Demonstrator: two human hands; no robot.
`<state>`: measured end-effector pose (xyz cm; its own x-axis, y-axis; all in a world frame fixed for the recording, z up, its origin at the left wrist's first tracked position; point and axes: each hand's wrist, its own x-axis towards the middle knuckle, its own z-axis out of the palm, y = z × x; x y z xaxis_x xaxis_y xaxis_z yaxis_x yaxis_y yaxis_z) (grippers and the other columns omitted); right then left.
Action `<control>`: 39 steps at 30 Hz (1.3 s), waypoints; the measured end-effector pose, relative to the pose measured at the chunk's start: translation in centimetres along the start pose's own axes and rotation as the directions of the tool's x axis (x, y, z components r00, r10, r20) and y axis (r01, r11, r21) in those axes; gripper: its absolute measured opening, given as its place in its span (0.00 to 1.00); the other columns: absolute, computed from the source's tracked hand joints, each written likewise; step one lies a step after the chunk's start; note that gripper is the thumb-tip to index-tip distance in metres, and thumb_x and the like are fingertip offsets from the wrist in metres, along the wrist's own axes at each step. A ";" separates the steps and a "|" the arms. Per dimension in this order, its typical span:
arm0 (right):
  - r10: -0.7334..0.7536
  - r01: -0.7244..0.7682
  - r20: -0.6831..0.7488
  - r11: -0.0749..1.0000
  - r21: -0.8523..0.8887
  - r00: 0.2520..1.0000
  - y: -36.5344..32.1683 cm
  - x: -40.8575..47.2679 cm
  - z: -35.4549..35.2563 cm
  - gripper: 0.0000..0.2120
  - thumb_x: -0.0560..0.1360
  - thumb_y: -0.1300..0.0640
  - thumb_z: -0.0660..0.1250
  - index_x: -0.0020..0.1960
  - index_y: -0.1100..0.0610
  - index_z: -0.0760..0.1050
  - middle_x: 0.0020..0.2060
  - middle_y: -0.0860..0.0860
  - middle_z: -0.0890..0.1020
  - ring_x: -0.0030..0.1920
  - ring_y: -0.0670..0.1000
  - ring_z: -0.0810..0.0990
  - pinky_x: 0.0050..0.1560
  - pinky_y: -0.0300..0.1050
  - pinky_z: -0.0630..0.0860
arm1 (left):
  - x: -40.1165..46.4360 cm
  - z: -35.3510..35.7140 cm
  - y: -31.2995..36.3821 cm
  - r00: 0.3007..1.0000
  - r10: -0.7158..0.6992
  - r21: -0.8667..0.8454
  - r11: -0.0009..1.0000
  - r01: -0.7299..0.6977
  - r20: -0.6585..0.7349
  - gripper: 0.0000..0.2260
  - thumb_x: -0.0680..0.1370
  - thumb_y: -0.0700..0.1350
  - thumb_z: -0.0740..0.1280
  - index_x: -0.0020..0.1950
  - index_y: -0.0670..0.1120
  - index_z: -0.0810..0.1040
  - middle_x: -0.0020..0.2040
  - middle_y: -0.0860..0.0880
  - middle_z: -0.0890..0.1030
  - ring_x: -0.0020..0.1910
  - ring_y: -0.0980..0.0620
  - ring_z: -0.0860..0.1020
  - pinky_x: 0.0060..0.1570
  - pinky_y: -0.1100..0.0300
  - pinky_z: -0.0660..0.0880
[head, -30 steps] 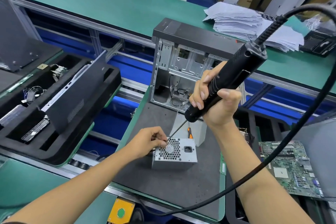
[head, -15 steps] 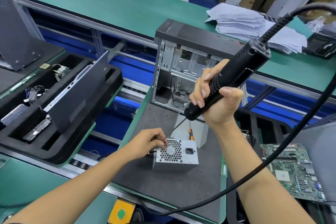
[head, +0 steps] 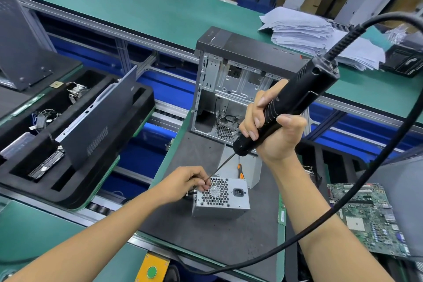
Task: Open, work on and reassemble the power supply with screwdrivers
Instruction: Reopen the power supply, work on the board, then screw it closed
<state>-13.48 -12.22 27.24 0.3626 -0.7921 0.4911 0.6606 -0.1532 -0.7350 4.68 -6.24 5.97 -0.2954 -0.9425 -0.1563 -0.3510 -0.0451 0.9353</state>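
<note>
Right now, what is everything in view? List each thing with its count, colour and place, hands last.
Silver metal power supply box: one, grey, centre of dark mat.
Black corded electric screwdriver: one, black, bit angled down to box's top left corner.
Orange-handled manual screwdriver: one, orange and black, behind box.
Open computer case: one, silver and black, behind mat.
Green circuit board: one, right.
Black foam tray: one, left, holding parts.
Paper stack: one, white, far belt.
Left hand: pinches the bit's tip.
Right hand: grips the electric screwdriver.

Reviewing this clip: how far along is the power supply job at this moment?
Done: power supply sits out on the mat. In hand: right hand grips the electric screwdriver; left hand steadies its bit at the fan-grille corner. Left: casing looks closed, so opening or final fastening remains.
</note>
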 end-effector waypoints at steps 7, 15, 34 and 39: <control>0.005 -0.005 0.011 1.000 -0.006 1.000 0.2 0.0 -0.1 0.10 0.62 0.56 0.66 0.42 0.58 0.75 0.25 0.51 0.69 0.19 0.49 0.65 0.26 0.38 0.67 | -0.1 -0.3 0.2 1.000 0.011 0.034 0.999 -0.012 0.020 0.08 0.82 0.34 0.65 0.50 0.44 0.82 0.46 0.52 0.86 0.47 0.56 0.85 0.50 0.68 0.77; -0.003 0.005 0.096 1.000 -0.020 0.995 1.2 1.0 1.1 0.10 0.63 0.58 0.63 0.42 0.55 0.78 0.25 0.50 0.72 0.19 0.48 0.68 0.25 0.38 0.66 | 1.6 -1.2 0.3 0.995 0.063 0.197 0.979 -0.047 -0.074 0.06 0.78 0.39 0.74 0.46 0.50 0.84 0.46 0.53 0.83 0.50 0.55 0.79 0.56 0.55 0.75; 0.148 -0.139 0.067 0.983 -0.119 0.987 4.6 1.5 1.9 0.09 0.59 0.58 0.67 0.39 0.51 0.80 0.24 0.51 0.72 0.19 0.49 0.67 0.25 0.39 0.67 | 2.8 -1.4 -0.8 0.996 -0.012 0.373 0.927 0.044 -0.089 0.13 0.76 0.45 0.75 0.39 0.63 0.80 0.45 0.63 0.84 0.48 0.62 0.79 0.54 0.54 0.77; 0.134 -0.126 0.073 0.986 -0.112 0.988 4.8 1.4 1.8 0.09 0.60 0.58 0.67 0.40 0.51 0.81 0.24 0.51 0.73 0.19 0.48 0.68 0.24 0.39 0.66 | 2.9 -1.2 -0.8 0.994 -0.061 0.358 0.929 0.089 -0.090 0.13 0.77 0.45 0.75 0.40 0.63 0.81 0.41 0.66 0.83 0.44 0.65 0.79 0.46 0.58 0.77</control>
<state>-8.64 -13.02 25.27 0.4950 -0.7603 0.4207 0.5321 -0.1175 -0.8385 5.19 -9.32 5.18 -0.1924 -0.9640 -0.1834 -0.6708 -0.0072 0.7416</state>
